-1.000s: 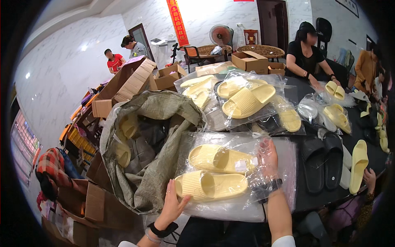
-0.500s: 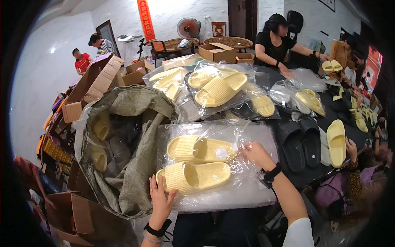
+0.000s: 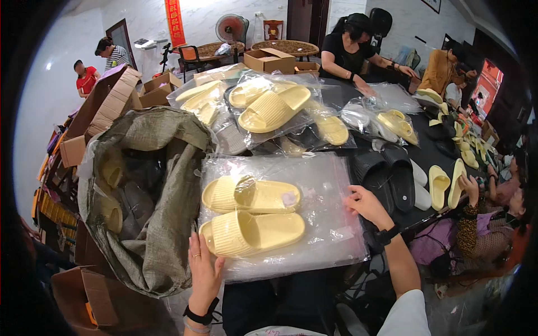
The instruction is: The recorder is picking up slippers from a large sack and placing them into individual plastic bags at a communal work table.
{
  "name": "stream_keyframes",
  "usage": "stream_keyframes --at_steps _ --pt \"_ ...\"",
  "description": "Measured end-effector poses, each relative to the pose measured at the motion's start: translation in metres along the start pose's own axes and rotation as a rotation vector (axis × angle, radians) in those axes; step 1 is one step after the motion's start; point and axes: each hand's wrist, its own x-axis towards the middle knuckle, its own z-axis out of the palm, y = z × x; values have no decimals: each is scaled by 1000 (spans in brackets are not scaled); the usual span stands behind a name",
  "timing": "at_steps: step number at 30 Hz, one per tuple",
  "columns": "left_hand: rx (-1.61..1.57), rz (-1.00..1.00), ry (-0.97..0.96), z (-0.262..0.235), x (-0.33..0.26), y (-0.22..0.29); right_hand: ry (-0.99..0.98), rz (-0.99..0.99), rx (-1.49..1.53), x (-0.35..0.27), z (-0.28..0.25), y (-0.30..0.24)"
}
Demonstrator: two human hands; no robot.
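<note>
A pair of pale yellow ribbed slippers lies side by side among clear plastic bags, the far slipper (image 3: pixel 269 193) with a small whitish label near its heel, the near slipper (image 3: pixel 274 231) closer to me. A stack of clear plastic bags (image 3: pixel 322 246) spreads beneath them. My left hand (image 3: pixel 205 269) rests open at the left edge, fingers stretched out by the near slipper's toe. At the right edge, my right hand (image 3: pixel 367 205) pinches the clear plastic between thumb and fingers. Glare hides exactly how the top film lies over the slippers.
A grey-green woven sack (image 3: pixel 168 235) with bagged slippers stands at my left. Bagged yellow slippers (image 3: pixel 274 109) are piled beyond the stack. Black slippers (image 3: pixel 400 179) lie to the right. A co-worker in black (image 3: pixel 347 53) handles plastic across the table; another person's hand (image 3: pixel 469 187) touches a yellow slipper.
My right hand has moved from the slipper's heel to the right edge of the plastic, which lies flatter now. My left hand stays by the near toe. The whole view has shifted slightly.
</note>
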Motion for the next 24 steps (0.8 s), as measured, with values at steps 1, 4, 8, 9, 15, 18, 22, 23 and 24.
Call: stream_keyframes --at_steps 1,4,8,9,15,18,22,23,24 --pt "-1 -16 -25 2 -1 -3 -45 36 37 -3 0 -4" --pt "42 21 -30 7 -2 -5 -156 7 8 -11 0 -4" --pt "78 11 -73 1 -2 -4 -133 -86 278 -24 1 -33" --pt "67 18 -79 -2 -3 -3 -124 -85 284 -27 0 -35" --pt "-8 88 -68 5 2 -2 119 -250 -441 -38 -6 -19" --pt "-74 20 -45 10 -4 -4 176 -216 -462 -38 -3 -23" --pt "-63 -23 4 15 -8 -16 135 -178 -480 -29 -5 -8" --pt "-42 -10 -10 14 -8 -16 144 -183 -385 -25 -5 1" --pt "-20 1 -23 13 -8 -15 149 -189 -290 -22 -6 5"
